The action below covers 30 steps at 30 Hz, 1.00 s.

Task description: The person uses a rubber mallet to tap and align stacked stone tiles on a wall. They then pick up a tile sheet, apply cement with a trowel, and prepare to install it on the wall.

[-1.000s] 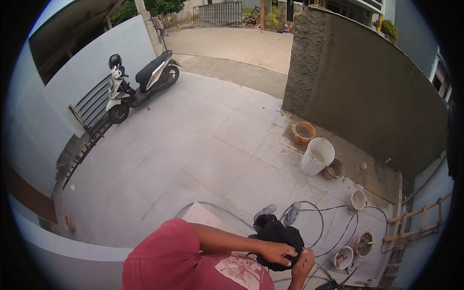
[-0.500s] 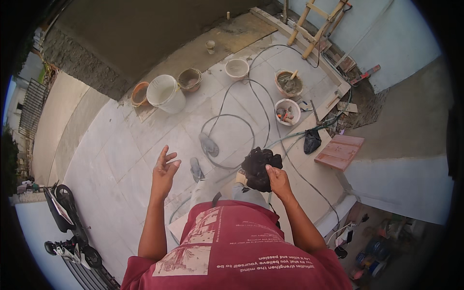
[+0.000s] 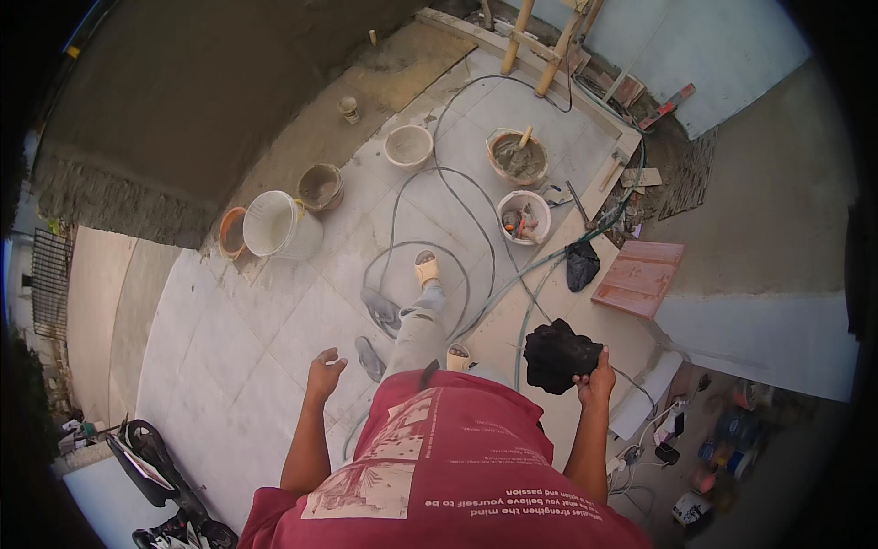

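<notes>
At the near left, a motorbike (image 3: 142, 467) is partly in view by a pale wall. Further off, 3 buckets stand close together at the foot of the dark rendered wall (image 3: 210, 101): an orange bucket (image 3: 231, 233), a big white bucket (image 3: 283, 229) and a brown bucket (image 3: 320, 187). On the near side, the left hand (image 3: 326, 373) is raised over the tiled floor, half open with its fingers loosely curled, holding nothing. Just right of it lie 2 loose grey sandals (image 3: 369, 359). Beyond these, a cream bowl (image 3: 409, 146) sits on the tiles, and right of it a mortar bucket (image 3: 519, 160) and a white pail (image 3: 524, 218) with mixed items inside. Far behind them stands a wooden ladder (image 3: 549, 73). Nearer, at the right, a black cloth bundle (image 3: 560, 355) is held up over the pale slab by the right hand (image 3: 596, 375), whose fingers and thumb close on its right edge. Farther off lie a black plastic bag (image 3: 582, 265) and, right of that, a reddish board (image 3: 638, 276).
</notes>
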Motion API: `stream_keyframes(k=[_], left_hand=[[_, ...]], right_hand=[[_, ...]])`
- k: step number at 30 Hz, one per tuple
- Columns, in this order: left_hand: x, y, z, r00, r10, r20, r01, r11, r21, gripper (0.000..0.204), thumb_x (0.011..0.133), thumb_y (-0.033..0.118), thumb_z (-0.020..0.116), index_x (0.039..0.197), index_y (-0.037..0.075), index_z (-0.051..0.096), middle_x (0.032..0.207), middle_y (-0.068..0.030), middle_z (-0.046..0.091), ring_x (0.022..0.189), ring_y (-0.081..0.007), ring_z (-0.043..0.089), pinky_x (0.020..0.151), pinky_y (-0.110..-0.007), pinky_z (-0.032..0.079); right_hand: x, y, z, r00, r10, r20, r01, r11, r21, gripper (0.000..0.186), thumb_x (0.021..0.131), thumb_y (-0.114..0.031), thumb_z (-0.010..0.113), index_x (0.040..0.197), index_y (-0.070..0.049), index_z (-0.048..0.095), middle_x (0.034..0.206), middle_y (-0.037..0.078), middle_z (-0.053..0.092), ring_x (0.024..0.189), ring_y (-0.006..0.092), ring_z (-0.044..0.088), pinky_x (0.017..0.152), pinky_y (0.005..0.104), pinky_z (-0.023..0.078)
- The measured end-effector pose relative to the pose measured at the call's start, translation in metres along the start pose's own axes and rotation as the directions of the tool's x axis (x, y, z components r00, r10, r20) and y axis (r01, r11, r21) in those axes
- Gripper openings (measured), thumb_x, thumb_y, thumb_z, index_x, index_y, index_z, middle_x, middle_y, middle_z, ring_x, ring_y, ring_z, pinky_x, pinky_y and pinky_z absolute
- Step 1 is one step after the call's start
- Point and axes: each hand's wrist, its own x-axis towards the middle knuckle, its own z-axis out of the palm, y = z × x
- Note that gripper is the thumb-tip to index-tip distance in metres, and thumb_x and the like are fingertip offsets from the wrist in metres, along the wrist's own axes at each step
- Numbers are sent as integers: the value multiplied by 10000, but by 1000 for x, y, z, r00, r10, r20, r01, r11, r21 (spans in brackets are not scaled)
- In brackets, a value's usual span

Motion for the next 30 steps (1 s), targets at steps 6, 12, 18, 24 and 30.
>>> stream_keyframes(k=[6,12,18,24,30], left_hand=[[57,-91,14,713,-669,210,677,579,-455,435,897,225,693,1271,47,562,1047,-50,652,901,-223,677,703,-360,512],[239,-17,30,710,-681,180,644,523,-558,396,949,235,613,1261,-1,554,1191,-191,610,934,-328,664,746,-471,522],[387,148,-29,950,-295,101,292,727,-621,438,930,277,649,1283,36,553,1120,-92,638,981,-245,663,828,-364,532],[484,269,-101,992,-12,-128,-71,781,-621,486,927,270,672,1300,-18,554,1059,-63,643,878,-158,638,767,-307,513],[512,257,-72,972,-191,-140,75,808,-585,442,926,235,659,1253,-49,571,970,-41,643,821,-118,610,702,-238,474]], right_hand=[[69,-22,66,990,53,-133,-41,995,94,378,983,-481,571,937,-107,587,658,24,560,409,108,370,397,282,376],[173,-26,166,983,47,-175,-59,996,-64,403,1012,-490,484,930,-107,581,643,18,534,430,158,413,403,304,368],[171,-79,243,994,73,-86,-79,995,-65,389,1019,-480,467,930,-113,562,607,34,505,425,172,396,413,315,362],[208,-129,320,984,154,-94,-166,977,-135,328,1017,-426,510,881,-129,541,581,31,482,394,164,342,425,361,370],[237,-188,408,954,299,5,-294,939,-180,285,1021,-368,531,863,-131,539,568,13,473,377,147,309,428,369,366]])
